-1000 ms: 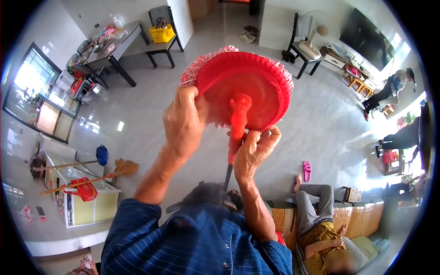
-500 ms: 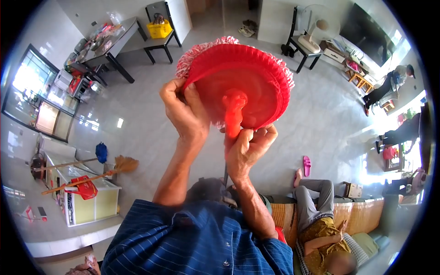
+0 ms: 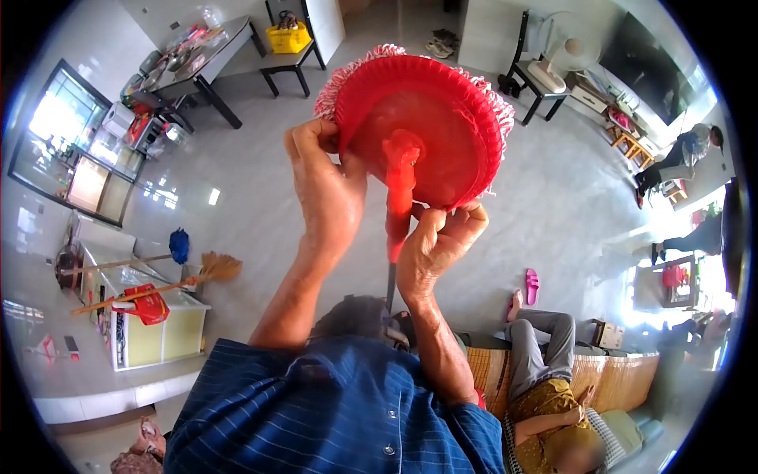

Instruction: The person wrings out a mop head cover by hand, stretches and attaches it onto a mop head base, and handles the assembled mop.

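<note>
Red and round, a mop head (image 3: 422,118) with a red-and-white fringe is held up, tilted, before a blue pinstriped shirt (image 3: 339,411). The left hand (image 3: 328,178) curls its fingers over the left edge; the right hand (image 3: 433,249) pinches the lower edge between thumb and fingers. Farther off, a yellow bag (image 3: 289,38) sits near the back seat edge of a black chair (image 3: 290,61).

Between the fingers of the left hand (image 3: 328,189) and right hand (image 3: 430,251), the handle (image 3: 400,189) blocks passage; above the right ones, the mop head (image 3: 454,126) does. Outward of both lies open room.
</note>
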Demonstrator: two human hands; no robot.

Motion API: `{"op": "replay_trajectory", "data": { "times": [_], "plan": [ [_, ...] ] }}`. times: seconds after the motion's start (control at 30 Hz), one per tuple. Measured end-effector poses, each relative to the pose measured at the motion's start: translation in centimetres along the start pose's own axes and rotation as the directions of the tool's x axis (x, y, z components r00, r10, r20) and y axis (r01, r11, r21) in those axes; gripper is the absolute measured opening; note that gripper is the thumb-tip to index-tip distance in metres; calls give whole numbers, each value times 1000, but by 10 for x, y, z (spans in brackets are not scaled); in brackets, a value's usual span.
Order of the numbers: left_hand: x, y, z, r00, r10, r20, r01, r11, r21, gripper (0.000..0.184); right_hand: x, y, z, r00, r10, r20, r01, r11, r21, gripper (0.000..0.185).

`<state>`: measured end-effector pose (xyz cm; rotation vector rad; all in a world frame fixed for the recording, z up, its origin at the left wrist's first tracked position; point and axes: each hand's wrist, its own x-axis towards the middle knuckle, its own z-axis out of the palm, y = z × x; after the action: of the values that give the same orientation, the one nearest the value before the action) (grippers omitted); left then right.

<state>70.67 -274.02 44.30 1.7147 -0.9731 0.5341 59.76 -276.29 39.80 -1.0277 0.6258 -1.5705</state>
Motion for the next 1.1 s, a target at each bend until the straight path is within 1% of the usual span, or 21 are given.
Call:
{"op": "replay_trajectory", "data": {
  "times": [0.03,0.1,0.13,0.17,0.2,0.23,0.27,0.37,0.47,0.57,0.67,0.77,0.8,0.87,0.9,0.97,1.0,1.1],
  "plan": [
    [1,2,0,999,26,-28,-26,1000,18,31,0,-5,2,1000,26,5,-26,999,33,31],
    [2,7,-5,983,-175,53,177,984,-32,23,-2,-6,4,1000,24,19,-26,998,60,32],
    [2,9,-7,957,-274,93,280,959,-51,20,-2,-7,5,999,24,29,-26,997,72,32],
    [2,5,-7,943,-310,124,313,950,-9,15,-3,-9,5,998,38,49,-41,996,80,33],
    [2,-2,-5,925,-348,151,347,937,34,14,-4,-11,5,996,53,69,-59,994,88,33],
    [1,-9,-5,905,-385,178,377,923,78,17,-4,-10,5,996,42,81,-50,994,94,34],
    [3,-8,-8,862,-436,258,422,900,109,35,-4,-10,5,995,32,93,-41,994,100,34],
    [6,0,-18,767,-485,420,524,851,25,38,-3,6,-1,995,-43,87,36,996,86,34],
    [5,-4,-14,744,-496,447,591,801,-94,38,0,18,-6,995,-73,68,72,997,20,36],
    [8,4,-13,616,-542,572,768,573,-285,30,-1,19,-10,995,-77,71,82,994,-71,36],
    [-6,1,-3,654,-460,601,729,593,-340,25,0,17,-9,996,-58,63,59,998,-17,38],
    [-16,12,-2,663,-441,605,732,549,-402,24,2,15,-12,995,-72,66,74,997,-24,40],
    [-13,20,-6,652,-462,601,748,523,-409,24,4,14,-12,996,-73,55,75,997,-29,40],
    [-14,21,-7,634,-488,599,762,524,-380,24,4,11,-15,997,-65,37,67,997,-44,40],
    [-15,21,-8,625,-502,597,770,523,-366,24,3,7,-16,999,-35,34,36,999,-23,39],
    [-26,16,-4,794,-346,500,545,770,-332,22,3,-1,-15,999,18,31,-19,1000,24,38],
    [-30,15,-3,856,-244,455,406,863,-301,22,5,0,-14,1000,9,15,-9,1000,3,38],
    [-31,27,-9,850,-284,443,360,928,-96,16,7,-1,-16,1000,-11,-20,10,999,-49,38]
  ]
}}
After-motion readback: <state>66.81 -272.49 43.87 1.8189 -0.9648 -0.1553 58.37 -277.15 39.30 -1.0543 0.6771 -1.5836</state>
